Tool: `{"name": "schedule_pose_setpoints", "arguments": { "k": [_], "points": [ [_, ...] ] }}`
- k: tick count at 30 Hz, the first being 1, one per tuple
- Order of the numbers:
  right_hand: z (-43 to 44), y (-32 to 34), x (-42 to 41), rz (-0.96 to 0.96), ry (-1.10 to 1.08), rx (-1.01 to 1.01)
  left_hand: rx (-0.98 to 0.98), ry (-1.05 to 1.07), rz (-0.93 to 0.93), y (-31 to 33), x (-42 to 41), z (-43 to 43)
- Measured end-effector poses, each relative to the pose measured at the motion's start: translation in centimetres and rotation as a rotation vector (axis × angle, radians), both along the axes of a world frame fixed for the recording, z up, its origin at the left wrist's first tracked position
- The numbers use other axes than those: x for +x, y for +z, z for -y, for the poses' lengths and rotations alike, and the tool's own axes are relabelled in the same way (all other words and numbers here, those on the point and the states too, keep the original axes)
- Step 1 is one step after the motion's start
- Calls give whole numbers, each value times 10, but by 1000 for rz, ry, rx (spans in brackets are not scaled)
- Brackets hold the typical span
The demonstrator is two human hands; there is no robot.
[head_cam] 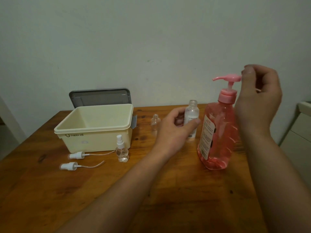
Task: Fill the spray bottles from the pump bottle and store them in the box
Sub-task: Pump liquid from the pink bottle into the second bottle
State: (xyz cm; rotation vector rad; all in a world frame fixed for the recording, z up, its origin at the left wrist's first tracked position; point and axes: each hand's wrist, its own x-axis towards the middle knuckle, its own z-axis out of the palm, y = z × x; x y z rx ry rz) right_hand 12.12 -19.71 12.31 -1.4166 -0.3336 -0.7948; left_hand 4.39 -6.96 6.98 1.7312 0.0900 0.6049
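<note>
A tall pink pump bottle (pixel 217 132) stands on the wooden table at the right. My right hand (pixel 260 101) hovers beside its pump head (pixel 227 78), fingertips at the back of the head. My left hand (pixel 175 128) curls around an uncapped clear spray bottle (pixel 191 113) just left of the pump bottle. A smaller uncapped clear bottle (pixel 155 122) stands left of that hand. A small capped spray bottle (pixel 121 148) stands in front of the cream box (pixel 94 130), which is open and looks empty.
Two loose white spray caps with tubes (pixel 76 155) (pixel 69 166) lie in front of the box. The grey lid (pixel 100 97) leans on the wall behind the box. A white cabinet (pixel 301 128) stands beyond the table's right edge.
</note>
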Motion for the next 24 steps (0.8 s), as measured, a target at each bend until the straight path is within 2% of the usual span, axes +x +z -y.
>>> {"name": "schedule_pose_setpoints", "arguments": {
  "k": [5, 10, 24],
  "points": [
    [3, 11, 6, -319, 254, -167, -17, -22, 13, 4, 2, 2],
    [6, 17, 4, -418, 399, -225, -24, -25, 24, 11, 6, 5],
    [7, 16, 13, -515, 493, -205, -9, -58, 97, 34, 18, 15]
  ]
}}
